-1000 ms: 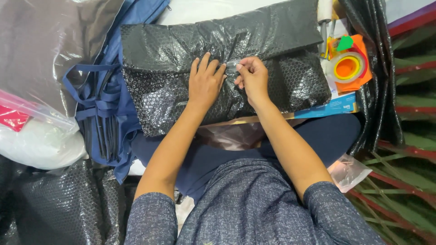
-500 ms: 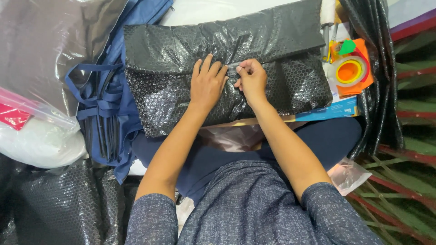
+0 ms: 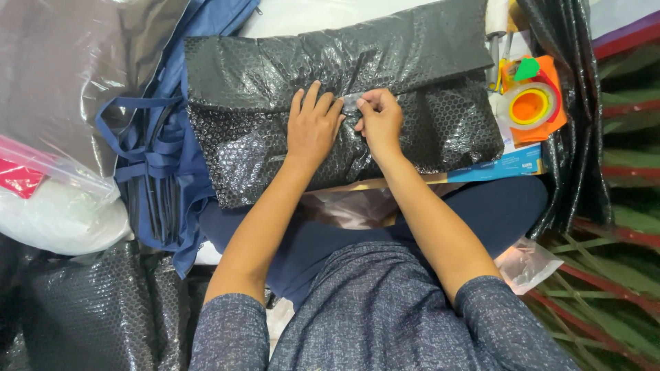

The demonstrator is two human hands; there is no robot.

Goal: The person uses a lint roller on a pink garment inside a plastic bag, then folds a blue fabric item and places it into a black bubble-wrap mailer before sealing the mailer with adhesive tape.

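Black bubble-wrap parcel [image 3: 344,103] lying across the lap, flap folded down from 12 o'clock. Left hand [image 3: 313,130] flat on the flap edge, fingers spread, pinning it. Right hand [image 3: 378,120] pinched together on a clear tape strip [image 3: 352,103] at the seam. Advisable: flap kept taut, tape pressed smooth outward from centre, no wrinkles.

Tape roll on orange dispenser [image 3: 529,103] at 3 o'clock, within reach. Blue strapped bag [image 3: 158,158] at 9 o'clock, touching the parcel. More bubble wrap [image 3: 82,309] at 7 o'clock. No obstruction over the seam.
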